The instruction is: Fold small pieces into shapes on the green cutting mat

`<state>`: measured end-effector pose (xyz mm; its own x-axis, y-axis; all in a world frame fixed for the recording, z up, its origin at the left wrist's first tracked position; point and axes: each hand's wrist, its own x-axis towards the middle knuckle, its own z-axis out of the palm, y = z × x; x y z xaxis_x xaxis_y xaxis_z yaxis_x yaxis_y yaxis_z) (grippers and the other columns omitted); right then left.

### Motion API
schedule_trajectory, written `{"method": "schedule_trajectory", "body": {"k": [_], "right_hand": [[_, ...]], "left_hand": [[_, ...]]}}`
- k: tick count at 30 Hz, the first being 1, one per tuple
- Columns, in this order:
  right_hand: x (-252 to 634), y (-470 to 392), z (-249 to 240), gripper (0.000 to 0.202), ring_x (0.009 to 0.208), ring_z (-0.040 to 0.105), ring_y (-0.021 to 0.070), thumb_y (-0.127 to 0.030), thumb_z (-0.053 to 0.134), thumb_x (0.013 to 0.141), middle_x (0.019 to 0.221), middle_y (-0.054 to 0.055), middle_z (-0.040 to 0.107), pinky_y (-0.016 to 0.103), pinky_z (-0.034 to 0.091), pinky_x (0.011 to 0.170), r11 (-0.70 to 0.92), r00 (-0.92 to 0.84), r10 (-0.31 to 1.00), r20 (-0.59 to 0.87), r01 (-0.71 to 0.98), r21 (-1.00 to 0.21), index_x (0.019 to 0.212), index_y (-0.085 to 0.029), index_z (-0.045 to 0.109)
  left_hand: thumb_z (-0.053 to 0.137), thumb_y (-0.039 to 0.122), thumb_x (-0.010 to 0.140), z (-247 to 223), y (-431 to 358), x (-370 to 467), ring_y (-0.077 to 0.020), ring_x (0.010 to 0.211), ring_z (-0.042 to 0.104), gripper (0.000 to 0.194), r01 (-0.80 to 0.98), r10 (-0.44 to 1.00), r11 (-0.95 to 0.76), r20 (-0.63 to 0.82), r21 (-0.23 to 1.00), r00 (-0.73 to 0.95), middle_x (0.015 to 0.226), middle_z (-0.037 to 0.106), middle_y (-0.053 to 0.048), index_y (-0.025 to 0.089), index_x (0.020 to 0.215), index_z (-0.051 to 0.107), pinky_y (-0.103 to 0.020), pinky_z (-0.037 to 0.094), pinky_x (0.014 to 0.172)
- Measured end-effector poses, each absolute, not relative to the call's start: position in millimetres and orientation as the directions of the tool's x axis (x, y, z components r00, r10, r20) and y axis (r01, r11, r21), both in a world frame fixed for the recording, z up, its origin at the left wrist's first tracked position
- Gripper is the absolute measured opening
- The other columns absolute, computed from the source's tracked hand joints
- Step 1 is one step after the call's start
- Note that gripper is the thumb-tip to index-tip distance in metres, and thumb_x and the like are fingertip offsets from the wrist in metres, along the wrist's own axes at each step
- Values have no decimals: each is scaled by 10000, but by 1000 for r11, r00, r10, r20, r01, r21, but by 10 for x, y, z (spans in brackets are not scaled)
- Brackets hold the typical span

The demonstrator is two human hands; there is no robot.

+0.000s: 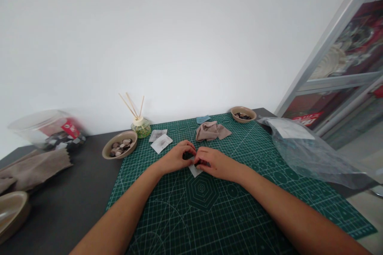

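My left hand (177, 157) and my right hand (213, 162) meet over the middle of the green cutting mat (167, 207). Between them is a small white packet (195, 170), its lower part showing under the fingertips. The fingers of my right hand are pinched at its upper edge, with a small dark piece at their tips. My left hand's fingers curl round to the packet's other side; its fingertips are partly hidden. Two white packets (162, 143) lie on the mat behind my left hand. A crumpled beige cloth (211, 131) lies behind my right hand.
A bowl of dark and pale pieces (106, 151) and a reed diffuser (141, 127) stand at the left. Another bowl (253, 115) and a blue piece (203, 119) are at the back. A plastic bag (302, 155) covers the right edge. Far left are a clear tub (48, 129) and brown cloth (44, 167).
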<state>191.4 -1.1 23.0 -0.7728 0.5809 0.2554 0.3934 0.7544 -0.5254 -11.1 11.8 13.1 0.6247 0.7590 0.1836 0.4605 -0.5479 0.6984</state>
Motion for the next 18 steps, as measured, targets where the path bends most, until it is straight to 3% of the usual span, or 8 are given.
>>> {"method": "schedule_trajectory", "body": {"k": [6, 11, 18], "right_hand": [[1922, 1, 219, 129, 808, 560, 156, -72, 616, 794, 890, 34, 579, 276, 456, 742, 749, -763, 591, 263, 398, -530, 887, -162, 616], [1900, -22, 234, 140, 833, 567, 157, -53, 607, 787, 913, 39, 594, 280, 457, 763, 760, -793, 552, 256, 352, -547, 874, -163, 611], [1919, -8, 243, 125, 823, 566, 165, -68, 610, 788, 880, 39, 593, 289, 455, 760, 753, -763, 586, 274, 388, -531, 865, -165, 617]], "left_hand": [[622, 45, 739, 143, 112, -117, -200, 1022, 523, 202, 461, 747, -552, 166, 695, 644, 1033, 565, -57, 170, 895, 649, -334, 420, 914], [653, 132, 760, 139, 114, -111, -205, 1004, 530, 103, 468, 763, -538, 169, 701, 624, 1020, 569, -57, 172, 855, 655, -336, 429, 905], [648, 61, 730, 137, 116, -111, -206, 1027, 523, 196, 467, 752, -543, 157, 698, 640, 1025, 567, -50, 182, 885, 661, -335, 411, 927]]}}
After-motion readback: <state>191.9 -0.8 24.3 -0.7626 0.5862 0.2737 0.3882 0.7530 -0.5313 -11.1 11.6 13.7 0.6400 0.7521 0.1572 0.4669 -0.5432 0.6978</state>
